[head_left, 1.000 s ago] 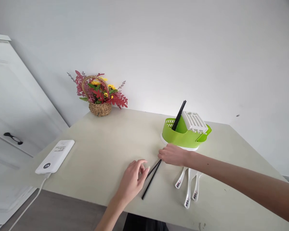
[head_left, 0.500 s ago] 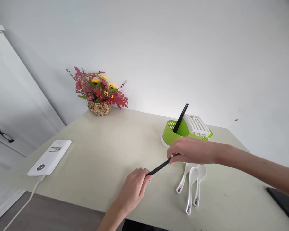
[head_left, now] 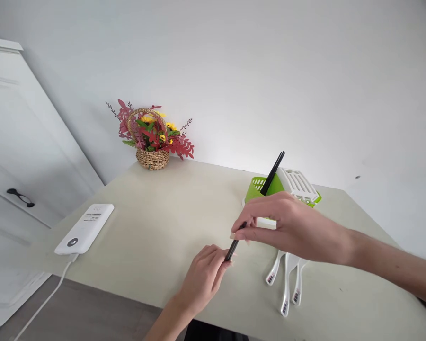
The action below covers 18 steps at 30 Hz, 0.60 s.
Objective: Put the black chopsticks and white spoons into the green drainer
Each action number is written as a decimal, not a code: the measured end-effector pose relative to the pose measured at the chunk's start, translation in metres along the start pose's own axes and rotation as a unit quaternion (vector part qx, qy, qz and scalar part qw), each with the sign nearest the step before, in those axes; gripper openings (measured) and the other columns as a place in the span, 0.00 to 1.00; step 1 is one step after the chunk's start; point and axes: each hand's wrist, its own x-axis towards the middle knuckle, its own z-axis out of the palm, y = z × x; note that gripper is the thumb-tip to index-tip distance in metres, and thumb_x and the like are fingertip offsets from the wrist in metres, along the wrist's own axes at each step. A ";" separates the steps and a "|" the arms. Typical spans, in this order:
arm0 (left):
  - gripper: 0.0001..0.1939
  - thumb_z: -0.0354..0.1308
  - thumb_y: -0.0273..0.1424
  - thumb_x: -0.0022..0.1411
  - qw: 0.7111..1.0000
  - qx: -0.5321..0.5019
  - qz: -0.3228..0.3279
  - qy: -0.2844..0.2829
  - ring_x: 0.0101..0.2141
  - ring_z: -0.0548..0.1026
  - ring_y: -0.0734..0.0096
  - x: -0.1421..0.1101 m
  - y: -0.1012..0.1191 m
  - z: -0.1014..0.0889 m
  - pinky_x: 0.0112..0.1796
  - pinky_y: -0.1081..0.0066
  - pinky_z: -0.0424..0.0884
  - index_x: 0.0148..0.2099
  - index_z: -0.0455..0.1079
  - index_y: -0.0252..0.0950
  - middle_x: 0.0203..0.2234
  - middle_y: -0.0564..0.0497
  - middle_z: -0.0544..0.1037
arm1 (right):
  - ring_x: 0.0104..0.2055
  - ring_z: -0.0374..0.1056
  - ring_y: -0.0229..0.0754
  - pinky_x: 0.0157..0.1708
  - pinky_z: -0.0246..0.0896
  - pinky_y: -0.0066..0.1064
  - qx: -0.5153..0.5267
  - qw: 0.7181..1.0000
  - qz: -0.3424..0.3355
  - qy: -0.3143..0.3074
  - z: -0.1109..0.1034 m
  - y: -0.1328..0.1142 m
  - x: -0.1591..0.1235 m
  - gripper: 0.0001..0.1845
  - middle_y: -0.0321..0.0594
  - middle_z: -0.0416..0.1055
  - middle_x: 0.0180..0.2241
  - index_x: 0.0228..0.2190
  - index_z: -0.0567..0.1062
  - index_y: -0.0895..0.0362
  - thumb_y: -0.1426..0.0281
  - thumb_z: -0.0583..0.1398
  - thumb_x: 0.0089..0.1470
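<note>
Black chopsticks (head_left: pixel 232 249) slant between my two hands above the table. My left hand (head_left: pixel 205 274) is closed on their lower end, and my right hand (head_left: pixel 287 222) pinches the upper end between thumb and fingers. How many sticks I hold is hard to tell. Behind my right hand stands a green utensil holder (head_left: pixel 253 191) with a white slotted rack (head_left: pixel 298 183); the hand hides part of it. More black chopsticks (head_left: pixel 273 173) lean upright in its basket. Below my right wrist lie three white spoons (head_left: pixel 286 289), their bowls mostly covered by the hand and arm.
A wicker basket (head_left: pixel 152 160) of red and yellow flowers stands at the table's back left, by the wall. Near the left edge lies a white power bank (head_left: pixel 88 227) with a cable (head_left: pixel 58 286) hanging down. A white cabinet (head_left: pixel 31 142) stands left of the table (head_left: pixel 156 213).
My right hand has moved left, closer to my left hand, and now hides the spoon bowls. The chopsticks have tilted to a steeper angle. The view has shifted slightly left.
</note>
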 end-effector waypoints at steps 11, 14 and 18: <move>0.13 0.49 0.29 0.78 0.999 -0.019 -0.015 -0.045 0.43 0.77 0.64 0.001 0.003 -0.003 0.45 0.65 0.73 0.52 0.75 0.42 0.40 0.51 0.81 | 0.31 0.72 0.32 0.24 0.61 0.23 0.009 0.997 0.070 0.023 0.013 0.004 -0.022 0.11 0.31 0.80 0.30 0.34 0.81 0.50 0.60 0.62 0.65; 0.13 0.49 0.29 0.78 0.998 -0.034 -0.029 -0.049 0.43 0.77 0.65 0.000 0.004 -0.003 0.46 0.65 0.72 0.51 0.76 0.43 0.39 0.52 0.82 | 0.31 0.72 0.33 0.24 0.61 0.23 0.009 0.997 0.074 0.027 0.015 0.003 -0.023 0.12 0.32 0.79 0.31 0.34 0.80 0.50 0.59 0.61 0.66; 0.13 0.51 0.29 0.78 0.996 -0.044 -0.051 -0.059 0.44 0.77 0.65 -0.001 0.005 -0.004 0.48 0.65 0.72 0.50 0.77 0.43 0.40 0.52 0.83 | 0.31 0.72 0.34 0.24 0.62 0.23 0.012 0.994 0.096 0.042 0.017 0.003 -0.029 0.12 0.32 0.78 0.32 0.36 0.80 0.49 0.57 0.60 0.66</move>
